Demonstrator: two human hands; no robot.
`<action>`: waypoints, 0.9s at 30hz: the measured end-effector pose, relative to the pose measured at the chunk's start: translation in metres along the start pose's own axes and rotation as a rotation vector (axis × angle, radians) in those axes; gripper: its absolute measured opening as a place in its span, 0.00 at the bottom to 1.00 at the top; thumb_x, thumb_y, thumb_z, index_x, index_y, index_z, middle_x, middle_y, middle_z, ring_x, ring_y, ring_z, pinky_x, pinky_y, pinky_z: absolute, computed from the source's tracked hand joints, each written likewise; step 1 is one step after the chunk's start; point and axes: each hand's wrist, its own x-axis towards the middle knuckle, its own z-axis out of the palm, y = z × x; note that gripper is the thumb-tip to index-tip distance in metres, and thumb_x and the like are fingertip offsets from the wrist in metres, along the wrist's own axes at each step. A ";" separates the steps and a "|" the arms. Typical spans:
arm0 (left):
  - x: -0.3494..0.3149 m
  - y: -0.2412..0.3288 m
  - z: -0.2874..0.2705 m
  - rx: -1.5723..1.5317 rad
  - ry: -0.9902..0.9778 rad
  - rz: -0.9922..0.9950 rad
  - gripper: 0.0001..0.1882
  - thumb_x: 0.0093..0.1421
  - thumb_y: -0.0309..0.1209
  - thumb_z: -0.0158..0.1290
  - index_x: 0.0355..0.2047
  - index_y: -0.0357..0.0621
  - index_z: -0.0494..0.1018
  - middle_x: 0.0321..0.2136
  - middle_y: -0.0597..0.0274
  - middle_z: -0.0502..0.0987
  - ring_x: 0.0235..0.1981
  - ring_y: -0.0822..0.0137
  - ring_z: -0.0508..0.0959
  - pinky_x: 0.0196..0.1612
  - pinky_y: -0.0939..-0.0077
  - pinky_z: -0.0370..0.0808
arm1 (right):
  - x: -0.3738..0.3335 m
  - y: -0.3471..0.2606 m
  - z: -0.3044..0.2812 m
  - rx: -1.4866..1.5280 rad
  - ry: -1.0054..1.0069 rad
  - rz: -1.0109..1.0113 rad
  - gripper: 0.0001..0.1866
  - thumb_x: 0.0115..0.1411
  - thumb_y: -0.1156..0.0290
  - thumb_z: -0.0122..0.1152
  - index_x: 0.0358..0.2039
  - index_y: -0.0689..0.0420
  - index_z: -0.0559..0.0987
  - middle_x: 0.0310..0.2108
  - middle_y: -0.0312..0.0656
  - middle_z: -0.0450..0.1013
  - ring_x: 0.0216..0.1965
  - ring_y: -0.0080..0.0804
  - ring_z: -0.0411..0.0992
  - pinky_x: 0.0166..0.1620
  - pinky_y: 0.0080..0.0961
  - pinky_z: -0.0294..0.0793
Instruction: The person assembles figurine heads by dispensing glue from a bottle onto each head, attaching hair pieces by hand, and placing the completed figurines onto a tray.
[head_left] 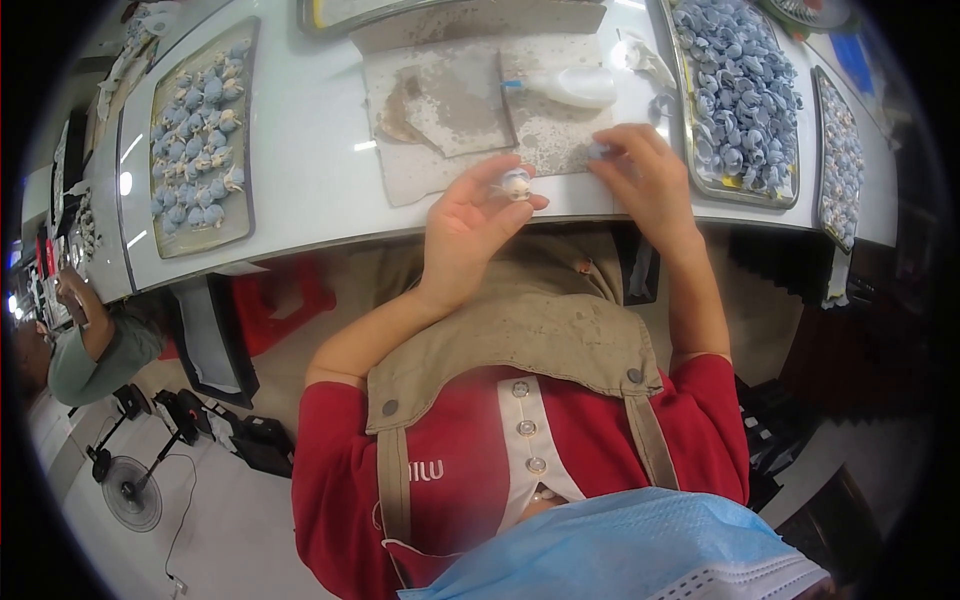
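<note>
My left hand (470, 225) pinches a small figurine head (517, 186) between thumb and fingers, above the table's near edge. The head has a cream face with painted features and some pale blue on top. To its right, my right hand (645, 180) is closed, thumb and fingertips together on a small blue-grey piece (597, 151) that is mostly hidden. Both hands are apart. Beyond them lies a stained cardboard sheet (385, 170), with a white squeeze bottle (575, 88) with a blue tip on its side on it.
On the left, a tray (247, 200) carries rows of blue-and-cream figurine heads. On the right, a tray (750, 195) is heaped with blue-grey pieces; another filled tray (838, 160) stands beyond it. A co-worker (90, 345) sits at far left, near a red stool (290, 305) and a floor fan (132, 493).
</note>
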 end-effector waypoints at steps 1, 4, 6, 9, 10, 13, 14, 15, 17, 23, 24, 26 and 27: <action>0.001 -0.001 0.000 -0.004 -0.010 -0.001 0.22 0.56 0.19 0.50 0.52 0.37 0.61 0.46 0.58 0.68 0.42 0.69 0.74 0.45 0.79 0.69 | -0.003 -0.005 0.001 0.003 -0.004 0.001 0.14 0.46 0.79 0.63 0.36 0.59 0.75 0.35 0.41 0.71 0.34 0.31 0.71 0.37 0.23 0.70; 0.001 -0.004 0.001 -0.028 -0.013 -0.019 0.21 0.58 0.21 0.49 0.52 0.36 0.61 0.45 0.58 0.69 0.42 0.69 0.74 0.46 0.79 0.69 | -0.012 -0.027 0.010 0.080 0.130 -0.063 0.15 0.43 0.78 0.67 0.33 0.59 0.75 0.30 0.39 0.71 0.29 0.26 0.70 0.33 0.20 0.69; 0.000 -0.004 0.000 -0.045 -0.006 -0.037 0.20 0.59 0.23 0.49 0.52 0.36 0.61 0.44 0.59 0.70 0.42 0.69 0.73 0.46 0.79 0.69 | -0.017 -0.043 0.019 0.217 0.128 -0.180 0.16 0.40 0.73 0.70 0.30 0.57 0.74 0.28 0.39 0.71 0.28 0.31 0.70 0.31 0.22 0.70; 0.000 -0.004 -0.002 -0.080 -0.025 -0.101 0.19 0.61 0.26 0.47 0.52 0.35 0.61 0.42 0.59 0.71 0.42 0.70 0.73 0.46 0.79 0.69 | -0.019 -0.043 0.037 0.205 0.140 -0.190 0.18 0.37 0.70 0.72 0.30 0.56 0.75 0.27 0.37 0.72 0.27 0.32 0.70 0.30 0.24 0.68; -0.001 -0.004 -0.003 -0.062 -0.050 -0.088 0.18 0.62 0.27 0.46 0.52 0.35 0.61 0.42 0.59 0.71 0.42 0.71 0.72 0.46 0.79 0.69 | -0.018 -0.043 0.039 0.154 0.129 -0.191 0.19 0.37 0.69 0.72 0.30 0.56 0.75 0.26 0.37 0.72 0.27 0.33 0.69 0.30 0.25 0.68; -0.001 -0.006 -0.006 -0.010 -0.067 -0.035 0.20 0.62 0.29 0.46 0.52 0.35 0.60 0.42 0.56 0.72 0.42 0.70 0.73 0.47 0.77 0.70 | -0.019 -0.047 0.035 0.182 0.155 -0.212 0.18 0.38 0.69 0.71 0.31 0.55 0.76 0.26 0.37 0.72 0.27 0.33 0.69 0.30 0.26 0.67; -0.002 -0.006 -0.007 0.026 -0.066 0.006 0.21 0.61 0.30 0.47 0.53 0.35 0.60 0.43 0.54 0.72 0.42 0.68 0.74 0.48 0.75 0.70 | -0.019 -0.046 0.036 0.185 0.150 -0.212 0.18 0.38 0.69 0.71 0.31 0.55 0.76 0.26 0.37 0.72 0.27 0.33 0.69 0.30 0.26 0.67; -0.002 -0.006 -0.006 0.024 -0.065 0.004 0.21 0.61 0.30 0.47 0.53 0.35 0.60 0.43 0.54 0.72 0.42 0.68 0.74 0.48 0.75 0.70 | -0.020 -0.044 0.036 0.152 0.153 -0.246 0.16 0.39 0.70 0.70 0.31 0.55 0.77 0.26 0.36 0.72 0.27 0.33 0.69 0.30 0.26 0.66; -0.002 -0.004 -0.002 0.038 -0.011 0.046 0.21 0.61 0.29 0.47 0.53 0.34 0.60 0.44 0.53 0.71 0.41 0.70 0.73 0.48 0.76 0.70 | -0.019 -0.044 0.036 0.119 0.154 -0.278 0.15 0.40 0.71 0.70 0.31 0.55 0.77 0.26 0.36 0.73 0.27 0.32 0.69 0.30 0.25 0.66; -0.004 0.000 -0.005 0.092 -0.075 0.025 0.20 0.60 0.28 0.48 0.52 0.34 0.62 0.46 0.54 0.71 0.41 0.72 0.73 0.48 0.78 0.70 | -0.017 -0.045 0.036 -0.018 0.246 -0.428 0.14 0.42 0.73 0.67 0.32 0.53 0.78 0.26 0.34 0.73 0.26 0.30 0.69 0.29 0.24 0.63; -0.004 0.001 -0.005 0.095 -0.071 0.022 0.20 0.60 0.28 0.48 0.52 0.34 0.62 0.46 0.54 0.71 0.41 0.72 0.73 0.48 0.78 0.70 | -0.016 -0.045 0.034 -0.027 0.223 -0.434 0.14 0.42 0.74 0.67 0.32 0.53 0.78 0.26 0.34 0.73 0.25 0.30 0.69 0.29 0.24 0.63; -0.002 0.002 -0.005 0.112 -0.054 0.022 0.21 0.60 0.29 0.49 0.52 0.33 0.63 0.46 0.55 0.71 0.40 0.73 0.73 0.47 0.78 0.70 | -0.016 -0.047 0.033 -0.031 0.202 -0.439 0.14 0.42 0.74 0.67 0.33 0.53 0.78 0.26 0.34 0.73 0.25 0.29 0.69 0.29 0.24 0.63; -0.003 0.002 -0.005 0.111 -0.055 0.022 0.21 0.60 0.29 0.49 0.52 0.33 0.63 0.46 0.55 0.71 0.40 0.73 0.73 0.47 0.78 0.70 | -0.016 -0.050 0.033 -0.002 0.194 -0.387 0.14 0.42 0.75 0.67 0.32 0.54 0.78 0.25 0.33 0.73 0.24 0.29 0.69 0.29 0.24 0.62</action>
